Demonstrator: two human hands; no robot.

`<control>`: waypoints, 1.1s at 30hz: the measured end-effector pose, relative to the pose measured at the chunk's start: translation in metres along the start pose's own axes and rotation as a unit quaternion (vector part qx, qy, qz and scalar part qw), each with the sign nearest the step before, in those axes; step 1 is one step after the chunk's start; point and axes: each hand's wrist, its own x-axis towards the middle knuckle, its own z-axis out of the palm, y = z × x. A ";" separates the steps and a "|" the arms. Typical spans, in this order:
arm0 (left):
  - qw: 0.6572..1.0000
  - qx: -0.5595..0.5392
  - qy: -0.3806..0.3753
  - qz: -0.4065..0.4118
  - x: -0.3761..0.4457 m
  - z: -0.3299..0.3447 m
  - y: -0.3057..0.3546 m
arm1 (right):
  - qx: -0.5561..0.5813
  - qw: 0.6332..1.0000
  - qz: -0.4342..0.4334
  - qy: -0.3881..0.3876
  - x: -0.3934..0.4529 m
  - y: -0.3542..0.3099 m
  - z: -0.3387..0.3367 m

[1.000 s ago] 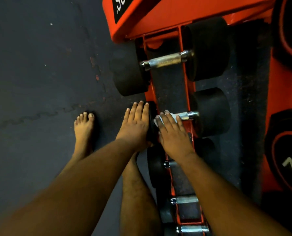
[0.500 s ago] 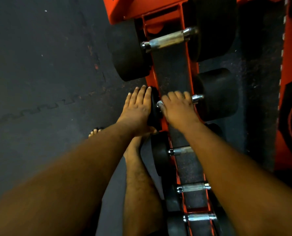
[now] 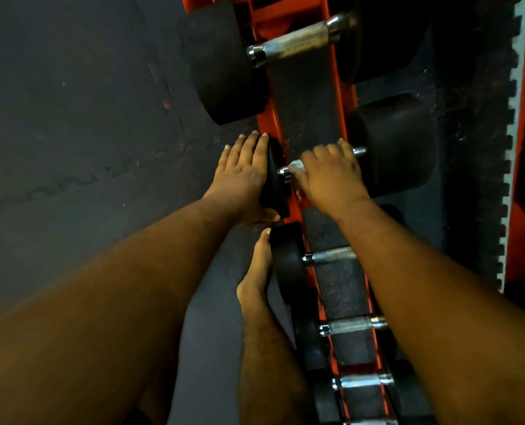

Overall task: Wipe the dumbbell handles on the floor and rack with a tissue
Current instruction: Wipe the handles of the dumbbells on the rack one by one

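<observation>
The right hand (image 3: 331, 176) lies over the handle of a dumbbell (image 3: 390, 145) seated across the two orange rails of the rack (image 3: 345, 96). Its fingers are curled over the bar and held close together, pressing a tissue (image 3: 296, 166) onto it; only a small pale patch of that tissue shows at the thumb side, beside the chrome collar, so how far it wraps round the bar is hard to say. The left hand (image 3: 243, 176) rests flat against the outer face of the same dumbbell's left weight, at the rack's left rail, fingers straight and side by side, pointing away from the person.

A larger dumbbell (image 3: 298, 41) with a knurled handle sits towards the rack's far end. Towards the near end, three smaller dumbbells lie across the rails, their handles bare. A bare foot (image 3: 256, 271) stands on the dark floor mat (image 3: 71, 118), just beside the rack's left rail.
</observation>
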 end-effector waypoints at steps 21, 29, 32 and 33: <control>1.000 0.013 0.012 -0.007 -0.001 0.001 0.001 | 0.047 0.995 -0.087 -0.004 -0.015 -0.028 0.005; 1.000 0.012 0.022 -0.016 -0.002 0.000 0.005 | 0.231 0.969 -0.064 0.052 -0.063 -0.030 0.020; 1.000 0.011 0.025 -0.013 -0.002 0.002 0.002 | 0.524 0.808 0.267 0.043 -0.083 -0.040 0.028; 1.000 0.010 0.024 -0.011 -0.001 0.003 0.001 | 0.623 0.682 0.380 0.051 -0.081 -0.042 0.024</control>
